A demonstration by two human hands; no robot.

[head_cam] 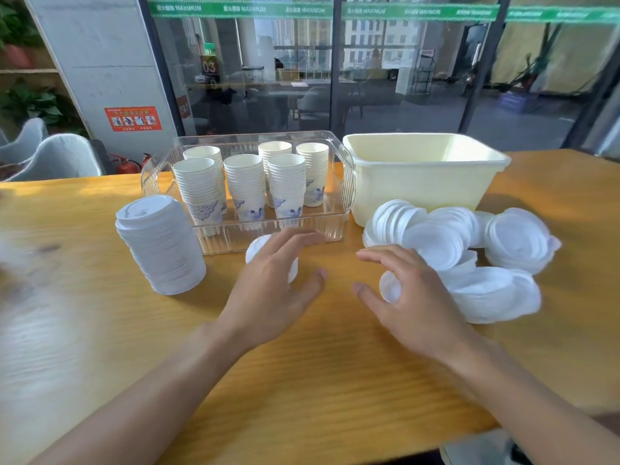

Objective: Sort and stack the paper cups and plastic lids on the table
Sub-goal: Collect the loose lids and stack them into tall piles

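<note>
Both grips are slack and hold nothing: the left hand (pixel 268 290) hovers at centre frame with fingers spread and lightly curved over a short stack of lids (pixel 256 251), partly hidden behind it; whether it touches the stack I cannot tell. Right of it, the right hand (pixel 409 297) is likewise spread wide, above the near edge of a loose heap of plastic lids (pixel 469 250) lying at right of centre on the wooden bench (pixel 302 380). A tall lid stack (pixel 161 243) stands at left of centre. Behind it, in the upper middle, a clear tray (pixel 339 209) holds six stacks of paper cups (pixel 245 182), and a pale yellow tub (pixel 422 182) sits just beside the tray's right end.
</note>
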